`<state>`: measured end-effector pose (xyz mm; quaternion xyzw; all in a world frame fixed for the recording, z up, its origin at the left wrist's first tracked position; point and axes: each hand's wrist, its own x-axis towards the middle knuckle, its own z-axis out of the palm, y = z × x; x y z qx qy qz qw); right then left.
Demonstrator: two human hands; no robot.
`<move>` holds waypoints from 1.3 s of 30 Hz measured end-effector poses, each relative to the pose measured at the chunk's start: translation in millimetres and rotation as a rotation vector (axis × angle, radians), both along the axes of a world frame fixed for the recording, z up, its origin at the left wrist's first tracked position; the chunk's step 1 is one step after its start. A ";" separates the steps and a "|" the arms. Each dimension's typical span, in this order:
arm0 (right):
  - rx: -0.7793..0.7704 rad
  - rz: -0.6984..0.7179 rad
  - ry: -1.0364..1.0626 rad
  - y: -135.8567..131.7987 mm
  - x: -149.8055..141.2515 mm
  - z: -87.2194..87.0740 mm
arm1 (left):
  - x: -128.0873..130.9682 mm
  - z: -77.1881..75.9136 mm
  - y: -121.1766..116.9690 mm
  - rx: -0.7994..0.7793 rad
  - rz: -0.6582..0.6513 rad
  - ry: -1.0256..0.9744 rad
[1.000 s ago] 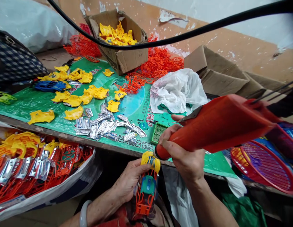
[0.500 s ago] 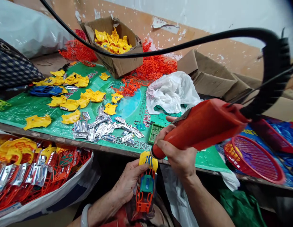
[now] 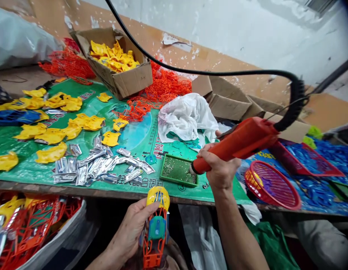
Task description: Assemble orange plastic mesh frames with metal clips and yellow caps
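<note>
My left hand (image 3: 131, 225) grips a toy car body (image 3: 157, 228) below the table edge. The body has a yellow front, an orange frame and a teal middle piece; my thumb lies on the yellow part. My right hand (image 3: 223, 168) is wrapped round a red electric screwdriver (image 3: 241, 140), whose black cable leaves its rear end. Its tip hangs over the right side of a green perforated tray (image 3: 176, 170) on the table; whether it touches the tray, I cannot tell. Small metallic bits lie in the tray. A few small dark pieces lie just right of it.
Silver pieces (image 3: 98, 165) and yellow shells (image 3: 50, 135) lie on the green table cover. Behind stand a cardboard box (image 3: 131, 80), orange frames (image 3: 168, 84) and a white bag (image 3: 188, 116). A pink basket (image 3: 272, 183) is at right; a full sack (image 3: 69, 228) stands lower left.
The screwdriver in my right hand has moved off the car's yellow front to above the green tray. My left hand still holds the car body. The view has shifted to the right.
</note>
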<state>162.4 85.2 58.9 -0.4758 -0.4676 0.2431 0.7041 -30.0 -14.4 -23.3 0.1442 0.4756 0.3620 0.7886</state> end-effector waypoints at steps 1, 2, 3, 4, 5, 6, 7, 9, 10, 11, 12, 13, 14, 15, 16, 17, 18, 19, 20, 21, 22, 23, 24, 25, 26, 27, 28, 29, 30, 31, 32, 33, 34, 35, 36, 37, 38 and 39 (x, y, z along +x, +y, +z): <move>-0.010 -0.007 -0.007 1.8 2.1 -3.5 | 0.4 0.6 0.2 -0.003 0.003 0.013; -0.017 -0.008 -0.012 2.9 3.7 -6.8 | 0.9 1.1 0.3 -0.009 0.008 0.024; -0.020 -0.004 -0.013 3.3 4.8 -9.7 | 1.3 1.6 0.4 -0.017 0.013 0.031; -0.023 0.003 -0.014 3.3 5.6 -12.1 | 1.7 1.9 0.4 -0.028 0.019 0.035; -0.026 0.011 -0.012 3.0 6.2 -14.0 | 1.9 2.1 0.3 -0.038 0.023 0.035; -0.029 0.017 -0.007 2.6 6.7 -15.4 | 2.0 2.1 0.2 -0.050 0.027 0.034; -0.031 0.023 0.001 2.2 7.1 -16.4 | 2.1 2.0 0.1 -0.059 0.029 0.032; -0.030 0.026 0.016 1.5 8.0 -17.5 | 1.8 1.1 -0.5 -0.069 0.029 0.030; -0.029 0.024 0.016 1.2 8.5 -17.8 | 1.6 0.5 -0.9 -0.071 0.027 0.034; -0.031 0.021 0.012 0.9 8.8 -18.0 | 1.4 -0.2 -1.3 -0.074 0.025 0.038; -0.036 0.018 0.007 0.6 9.0 -18.2 | 1.3 -1.0 -1.6 -0.077 0.024 0.045; -0.042 0.017 0.006 0.3 9.1 -18.3 | 1.3 -1.7 -1.7 -0.081 0.024 0.052; -0.047 0.017 0.006 0.0 9.1 -18.4 | 1.3 -2.3 -1.7 -0.086 0.025 0.060; -0.049 0.019 0.009 -0.3 8.8 -18.5 | 1.4 -2.8 -1.6 -0.089 0.028 0.064; -0.048 0.020 0.014 -0.5 8.5 -18.5 | 1.5 -3.1 -1.3 -0.089 0.029 0.063; -0.046 0.019 0.017 -0.6 8.1 -18.6 | 1.6 -3.3 -1.0 -0.088 0.030 0.060; -0.045 0.016 0.018 -0.6 7.6 -18.6 | 1.6 -3.2 -0.6 -0.084 0.028 0.053; -0.045 0.009 0.016 -0.6 7.3 -18.6 | 1.7 -3.0 -0.2 -0.080 0.026 0.049; -0.045 0.000 0.014 -0.5 6.9 -18.7 | 1.7 -2.7 0.1 -0.076 0.025 0.047; -0.049 -0.008 0.012 -0.5 6.7 -18.7 | 1.8 -2.2 0.4 -0.074 0.025 0.050; -0.052 -0.013 0.009 -0.4 6.6 -18.7 | 1.9 -1.8 0.5 -0.074 0.027 0.057; -0.056 -0.017 0.007 -0.4 6.5 -18.7 | 2.1 -1.3 0.6 -0.076 0.029 0.065; -0.060 -0.020 0.005 -0.4 6.5 -18.8 | 2.3 -0.8 0.6 -0.081 0.033 0.071; -0.061 -0.021 0.006 -0.3 6.5 -19.0 | 2.6 -0.3 0.6 -0.089 0.038 0.076; -0.058 -0.021 0.008 -0.2 6.6 -19.4 | 2.8 0.0 0.5 -0.096 0.044 0.078; -0.051 -0.024 0.009 0.0 6.7 -20.0 | 3.0 0.2 0.4 -0.102 0.049 0.078; -0.041 -0.028 0.008 0.3 6.9 -20.7 | 3.2 0.2 0.3 -0.108 0.050 0.076; -0.035 -0.029 0.005 0.6 7.2 -21.5 | 3.4 0.1 0.3 -0.110 0.050 0.074; -0.031 -0.032 0.001 0.9 7.5 -22.3 | 3.5 -0.2 0.2 -0.108 0.050 0.073; -0.032 -0.035 -0.006 1.1 7.8 -23.0 | 3.6 -0.6 0.2 -0.103 0.050 0.073; -0.037 -0.036 -0.016 1.2 8.1 -23.7 | 3.8 -0.9 0.3 -0.098 0.051 0.074; -0.042 -0.035 -0.027 1.1 8.2 -24.1 | 4.0 -1.1 0.4 -0.095 0.051 0.075; -0.047 -0.033 -0.038 0.8 8.1 -24.3 | 4.4 -1.1 0.5 -0.094 0.052 0.073; -0.050 -0.031 -0.048 0.4 7.9 -24.3 | 4.9 -0.7 0.6 -0.098 0.051 0.069; -0.052 -0.028 -0.054 0.0 7.5 -24.3 | 5.4 -0.1 0.9 -0.105 0.051 0.066; -0.051 -0.027 -0.054 -0.3 7.0 -24.2 | 5.9 0.7 1.1 -0.112 0.055 0.065; -0.048 -0.029 -0.046 -0.5 6.5 -24.2 | 6.4 1.6 1.4 -0.116 0.060 0.064; -0.043 -0.031 -0.033 -0.6 6.1 -24.2 | 6.8 2.5 1.7 -0.117 0.064 0.063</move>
